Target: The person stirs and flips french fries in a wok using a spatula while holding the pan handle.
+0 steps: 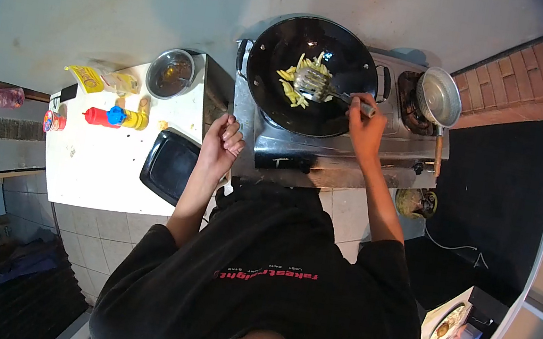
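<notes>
My right hand (366,131) grips the handle of a slotted spatula (312,84). Its metal head rests among pale yellow strips of food, possibly fries (300,99), in a large black wok (352,52). The wok has two side handles and sits on a metal gas stove (288,149). My left hand (222,142) is curled closed in front of the stove's left corner, and nothing shows in it. Just beside that hand, a black rectangular tray (170,165) lies on the white table, partly covered by my forearm.
Left on the white table (91,178) are a metal bowl (170,74), a red bottle (95,116), a yellow bottle with blue cap (130,119) and a yellow packet (85,78). A strainer-like pan (439,96) sits on the right burner. Below the stove stands a round green container (414,203).
</notes>
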`<state>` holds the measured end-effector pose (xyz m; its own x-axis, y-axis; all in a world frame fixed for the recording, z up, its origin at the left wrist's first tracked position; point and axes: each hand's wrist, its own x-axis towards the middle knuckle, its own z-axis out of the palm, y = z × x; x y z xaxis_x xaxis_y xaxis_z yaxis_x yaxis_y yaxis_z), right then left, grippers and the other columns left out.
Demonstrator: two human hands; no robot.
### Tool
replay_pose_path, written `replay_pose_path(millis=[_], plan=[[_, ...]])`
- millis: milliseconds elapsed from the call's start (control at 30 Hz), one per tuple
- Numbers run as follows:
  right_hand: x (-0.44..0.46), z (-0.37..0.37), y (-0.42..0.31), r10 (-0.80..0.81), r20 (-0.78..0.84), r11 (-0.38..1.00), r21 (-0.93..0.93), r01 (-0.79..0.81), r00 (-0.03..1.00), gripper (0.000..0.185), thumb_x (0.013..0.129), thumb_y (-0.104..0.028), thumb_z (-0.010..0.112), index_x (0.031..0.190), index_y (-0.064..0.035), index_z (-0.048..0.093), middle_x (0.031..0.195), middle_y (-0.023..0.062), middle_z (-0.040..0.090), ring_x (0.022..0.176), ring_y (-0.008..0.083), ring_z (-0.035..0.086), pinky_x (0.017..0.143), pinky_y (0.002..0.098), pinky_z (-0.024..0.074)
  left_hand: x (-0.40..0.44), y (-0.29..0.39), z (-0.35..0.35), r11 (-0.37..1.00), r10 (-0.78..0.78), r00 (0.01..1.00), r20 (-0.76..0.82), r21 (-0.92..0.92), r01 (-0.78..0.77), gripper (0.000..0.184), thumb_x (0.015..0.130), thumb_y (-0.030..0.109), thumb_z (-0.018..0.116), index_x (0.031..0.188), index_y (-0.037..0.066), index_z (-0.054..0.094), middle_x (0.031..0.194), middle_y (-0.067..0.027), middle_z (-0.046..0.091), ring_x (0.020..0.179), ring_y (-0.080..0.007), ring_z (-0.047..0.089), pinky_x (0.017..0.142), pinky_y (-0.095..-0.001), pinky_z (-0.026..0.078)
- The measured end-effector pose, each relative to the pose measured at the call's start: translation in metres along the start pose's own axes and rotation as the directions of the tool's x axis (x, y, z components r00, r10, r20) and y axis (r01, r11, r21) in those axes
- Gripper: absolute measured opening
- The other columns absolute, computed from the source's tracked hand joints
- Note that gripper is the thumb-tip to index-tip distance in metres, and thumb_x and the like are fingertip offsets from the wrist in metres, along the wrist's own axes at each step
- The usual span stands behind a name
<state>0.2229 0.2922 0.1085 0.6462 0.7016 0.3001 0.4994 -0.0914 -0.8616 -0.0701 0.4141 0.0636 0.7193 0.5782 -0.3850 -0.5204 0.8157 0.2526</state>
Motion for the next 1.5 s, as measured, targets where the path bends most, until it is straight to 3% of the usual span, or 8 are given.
replay_pose_path(millis=[167, 333, 467, 733, 967, 1167, 1333, 1500], plan=[[-0.003, 0.005, 0.003, -0.031, 0.035, 0.995, -0.093, 0.034, 0.999, 0.014, 0.097, -0.012, 0.06, 0.093, 0.0008, 0.065, 0.065, 0.0044, 0.061, 0.059, 0.0046, 0.054, 0.052, 0.0238, 0.043, -0.001, -0.003, -0.001, 1.0, 0.0, 1.0, 0.003, -0.002, 0.0, 0.02, 0.106, 0.021, 0.045, 0.091, 0.009, 0.049, 0.061, 0.0043, 0.033, 0.048, -0.0074, 0.03, 0.049, -0.0247, 0.03], [0.006, 0.004, 0.023, 0.258, -0.04, 0.878, 0.427, -0.217, 0.965, 0.017, 0.101, -0.014, 0.056, 0.096, -0.0001, 0.065, 0.072, 0.0046, 0.066, 0.062, 0.0107, 0.066, 0.054, 0.024, 0.0512, -0.004, -0.003, -0.002, 1.0, 0.002, 1.0, -0.001, -0.005, -0.002, 0.019, 0.106, 0.021, 0.045, 0.091, 0.009, 0.05, 0.061, 0.0042, 0.033, 0.048, -0.0075, 0.03, 0.049, -0.0246, 0.03], [0.002, -0.005, 0.014, 0.187, -0.001, 0.9, 0.4, -0.17, 0.982, 0.017, 0.101, -0.014, 0.056, 0.098, -0.0005, 0.065, 0.073, 0.0048, 0.066, 0.063, 0.0093, 0.065, 0.054, 0.0232, 0.0501, -0.006, -0.003, -0.004, 1.0, 0.008, 1.0, -0.019, -0.017, -0.009, 0.019, 0.105, 0.021, 0.046, 0.091, 0.009, 0.05, 0.061, 0.0041, 0.033, 0.048, -0.0076, 0.03, 0.049, -0.0246, 0.03], [0.01, -0.013, 0.008, -0.093, -0.117, 0.994, -0.064, 0.086, 0.989, 0.011, 0.094, -0.009, 0.062, 0.093, 0.0011, 0.066, 0.07, 0.0067, 0.066, 0.062, 0.0091, 0.063, 0.056, 0.0276, 0.0482, -0.009, -0.005, -0.005, 1.0, 0.008, 1.0, 0.009, -0.001, -0.008, 0.019, 0.105, 0.02, 0.047, 0.091, 0.009, 0.05, 0.061, 0.0032, 0.033, 0.05, -0.0082, 0.032, 0.05, -0.025, 0.03], [0.113, -0.066, -0.034, -0.27, 0.163, 0.789, -0.528, 0.316, 0.949, 0.026, 0.087, -0.022, 0.067, 0.087, 0.0043, 0.064, 0.071, 0.0233, 0.065, 0.071, 0.0414, 0.067, 0.064, 0.0428, 0.053, -0.01, -0.008, -0.007, 1.0, -0.021, 0.999, -0.029, 0.009, 0.021, 0.019, 0.105, 0.022, 0.047, 0.09, 0.01, 0.05, 0.06, 0.0043, 0.032, 0.048, -0.0075, 0.03, 0.049, -0.0251, 0.03], [0.095, -0.051, -0.086, -0.194, 0.275, 0.868, -0.399, 0.295, 0.942, 0.022, 0.087, -0.02, 0.067, 0.086, 0.0014, 0.065, 0.068, 0.0212, 0.063, 0.058, 0.0364, 0.064, 0.057, 0.0393, 0.049, -0.015, -0.008, -0.01, 0.999, -0.001, 1.0, 0.01, -0.033, 0.002, 0.019, 0.106, 0.021, 0.046, 0.092, 0.009, 0.05, 0.062, 0.0029, 0.034, 0.05, -0.0085, 0.032, 0.05, -0.0245, 0.031], [0.049, -0.029, -0.043, -0.191, 0.299, 0.979, -0.012, 0.203, 0.935, 0.013, 0.091, -0.012, 0.064, 0.087, 0.0002, 0.063, 0.057, 0.0053, 0.052, 0.052, 0.0045, 0.047, 0.049, 0.0263, 0.0392, -0.024, -0.002, -0.014, 0.996, 0.056, 0.998, -0.023, -0.062, -0.057, 0.019, 0.105, 0.021, 0.047, 0.091, 0.009, 0.051, 0.061, 0.0031, 0.033, 0.049, -0.0083, 0.032, 0.049, -0.0249, 0.03], [0.024, -0.017, -0.005, -0.148, 0.266, 0.989, 0.035, 0.144, 0.953, 0.009, 0.09, -0.009, 0.065, 0.087, -0.0002, 0.064, 0.059, 0.0069, 0.056, 0.054, 0.007, 0.053, 0.049, 0.0269, 0.0413, -0.025, -0.001, -0.026, 0.995, 0.059, 0.998, -0.004, -0.078, -0.059, 0.019, 0.106, 0.02, 0.045, 0.093, 0.008, 0.051, 0.061, 0.0023, 0.034, 0.049, -0.009, 0.031, 0.05, -0.0248, 0.029]])
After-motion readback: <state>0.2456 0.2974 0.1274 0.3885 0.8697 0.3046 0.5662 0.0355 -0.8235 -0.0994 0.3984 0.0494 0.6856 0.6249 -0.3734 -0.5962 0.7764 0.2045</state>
